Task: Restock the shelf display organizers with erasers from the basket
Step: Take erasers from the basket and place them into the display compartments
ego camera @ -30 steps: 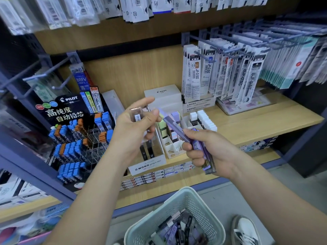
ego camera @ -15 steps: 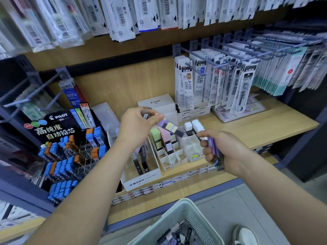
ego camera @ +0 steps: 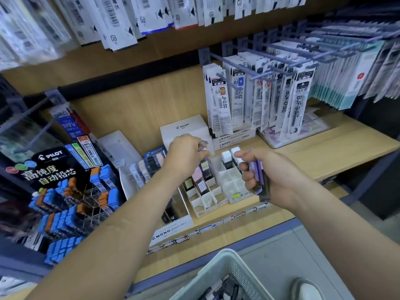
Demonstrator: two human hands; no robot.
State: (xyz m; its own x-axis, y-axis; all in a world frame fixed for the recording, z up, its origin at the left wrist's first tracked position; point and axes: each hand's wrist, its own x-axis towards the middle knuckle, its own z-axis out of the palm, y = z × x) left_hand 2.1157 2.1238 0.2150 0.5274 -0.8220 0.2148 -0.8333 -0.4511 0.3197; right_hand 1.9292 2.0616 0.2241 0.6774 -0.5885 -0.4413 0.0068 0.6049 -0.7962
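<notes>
Left hand (ego camera: 186, 153) pinches eraser (ego camera: 205, 167). Long axis near upright, lower end apparently entering back slot of organizer (ego camera: 203, 204), straight below grip. Right hand (ego camera: 268, 178) clamps bundle (ego camera: 257, 178) of spares just right of organizer. Basket (ego camera: 227, 269) lies below.

The bundle of erasers (ego camera: 258, 180) in the right hand (ego camera: 275, 176) is showing violet and black, while the banded eraser (ego camera: 205, 168) pinched in the left hand (ego camera: 184, 154) is wearing pale yellow, pink and dark purple blocks. The card organizer (ego camera: 205, 207) is showing plain white, and the clear organizer (ego camera: 237, 192) beside it is holding white erasers with black sleeves (ego camera: 227, 159). The basket (ego camera: 218, 276) is showing pale grey-green with a lattice of holes. The Pilot display (ego camera: 49, 163) is carrying white lettering and red, green and blue dots on black, above blue and orange lead cases (ego camera: 62, 215). The shelf (ego camera: 324, 152) is showing light wood grain.
</notes>
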